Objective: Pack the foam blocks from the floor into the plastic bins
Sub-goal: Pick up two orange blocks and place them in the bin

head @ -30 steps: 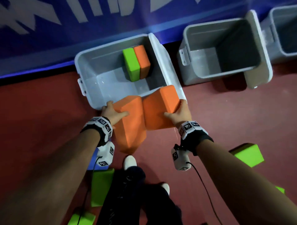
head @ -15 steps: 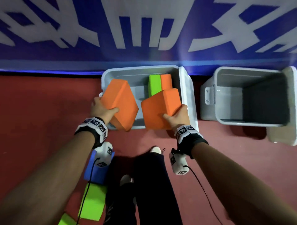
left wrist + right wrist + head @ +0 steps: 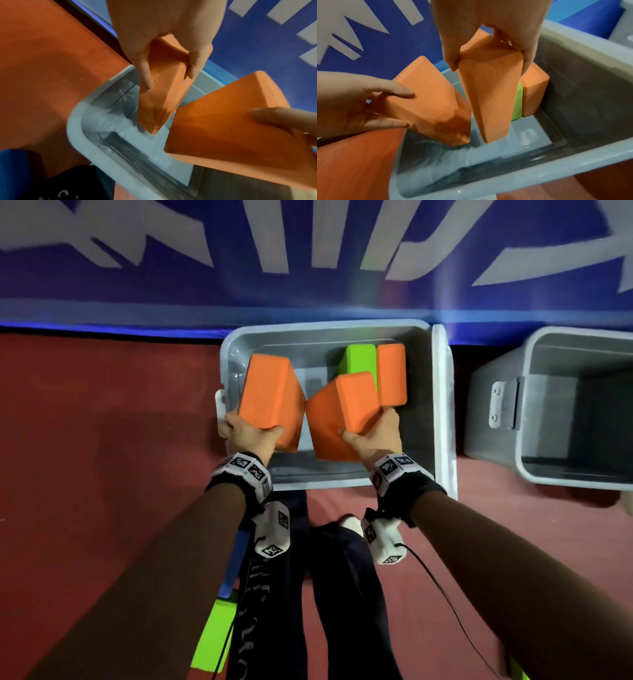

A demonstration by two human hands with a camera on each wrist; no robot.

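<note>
Meanwhile each hand, left (image 3: 251, 436) & right (image 3: 373, 436), grips an orange block over bin (image 3: 329, 482) w/ green block (image 3: 359, 359).

The near bin (image 3: 329, 479) sits on the floor (image 3: 102, 440) against the wall banner (image 3: 308, 285), with a second bin (image 3: 565, 405) well apart to its right. Two blocks (image 3: 375, 371) stand upright side by side, touching, toward its back right. Over its front half the left hand (image 3: 251, 436) holds one block (image 3: 270, 395) and the right hand (image 3: 375, 436) another (image 3: 342, 412) just beside it; more blocks (image 3: 214, 638) lie on the floor behind the person's legs (image 3: 342, 594).
</note>
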